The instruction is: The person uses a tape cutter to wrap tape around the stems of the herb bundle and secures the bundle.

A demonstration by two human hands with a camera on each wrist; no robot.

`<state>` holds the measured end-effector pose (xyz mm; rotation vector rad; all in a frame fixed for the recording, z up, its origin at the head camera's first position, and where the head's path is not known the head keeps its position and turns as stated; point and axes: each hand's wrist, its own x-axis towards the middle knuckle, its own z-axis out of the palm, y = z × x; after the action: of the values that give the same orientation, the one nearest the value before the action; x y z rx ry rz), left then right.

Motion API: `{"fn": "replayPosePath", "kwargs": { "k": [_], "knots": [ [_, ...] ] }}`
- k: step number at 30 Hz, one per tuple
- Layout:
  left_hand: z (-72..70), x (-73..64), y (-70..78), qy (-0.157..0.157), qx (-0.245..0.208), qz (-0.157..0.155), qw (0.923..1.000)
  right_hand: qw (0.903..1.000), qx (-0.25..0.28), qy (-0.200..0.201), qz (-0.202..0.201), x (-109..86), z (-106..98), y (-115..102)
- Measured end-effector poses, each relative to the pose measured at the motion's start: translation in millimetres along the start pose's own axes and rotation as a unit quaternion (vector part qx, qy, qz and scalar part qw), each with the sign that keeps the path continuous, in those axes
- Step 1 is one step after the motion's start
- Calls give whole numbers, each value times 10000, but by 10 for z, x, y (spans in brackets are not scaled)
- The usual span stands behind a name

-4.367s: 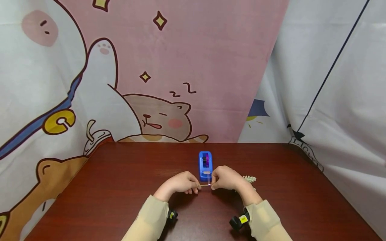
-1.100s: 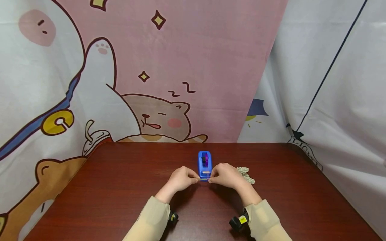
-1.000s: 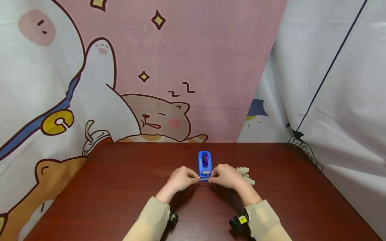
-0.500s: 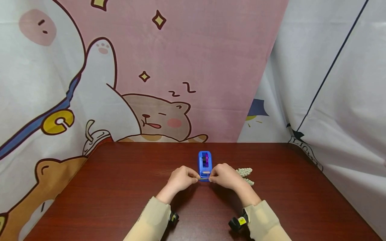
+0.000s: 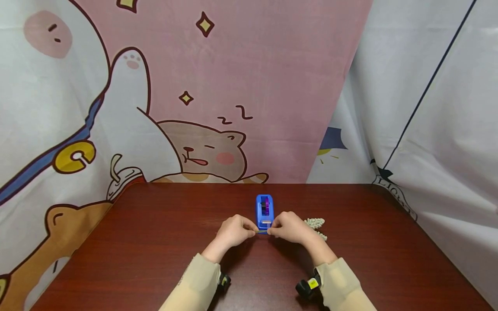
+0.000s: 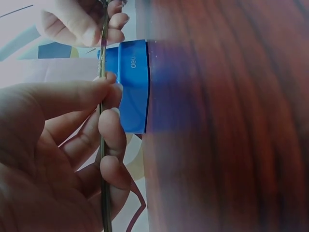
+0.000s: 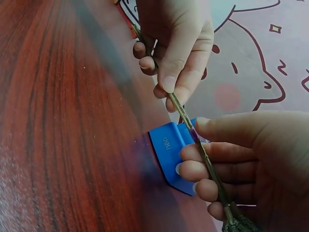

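A blue tape dispenser (image 5: 259, 211) with a purple roll core stands on the table in front of my hands. My left hand (image 5: 233, 232) pinches the thin green-brown stems (image 7: 179, 107) of a flower sprig between thumb and fingertips. My right hand (image 5: 292, 227) pinches the same stems farther along, thumb on a purplish patch of tape (image 7: 194, 135). In the head view the stems lie level across the dispenser's front end. Pale, knobbly flower heads (image 5: 315, 223) stick out beyond my right hand. In the left wrist view the stem ends run down past my left fingers.
The dark red-brown wooden table (image 5: 163, 224) reaches back to a pink and white cartoon curtain (image 5: 288, 86). White cloth (image 5: 435, 129) hangs at the right. Each wrist wears a black camera (image 5: 305, 288).
Since the earliest frame, both hands have moved closer to the dispenser, and the tape strip between dispenser and stems has shortened. The flower heads have turned about the stems while the dispenser stays put.
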<state>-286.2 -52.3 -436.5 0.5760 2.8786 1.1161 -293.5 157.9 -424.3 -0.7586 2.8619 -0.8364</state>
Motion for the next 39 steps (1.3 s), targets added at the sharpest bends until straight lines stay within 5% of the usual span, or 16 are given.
{"fn": "replayPosePath", "kwargs": {
  "k": [24, 34, 39],
  "knots": [
    [-18, 10, -1, -178, -12, -85, 9998, 9998, 111, 133, 134, 25, 45, 73],
    [-80, 51, -16, -407, -443, -217, 9980, 9995, 181, 169, 199, 21, 36, 77],
    [-155, 99, -26, -349, -282, -263, 9986, 9992, 268, 160, 258, 11, 61, 72]
  ]
}}
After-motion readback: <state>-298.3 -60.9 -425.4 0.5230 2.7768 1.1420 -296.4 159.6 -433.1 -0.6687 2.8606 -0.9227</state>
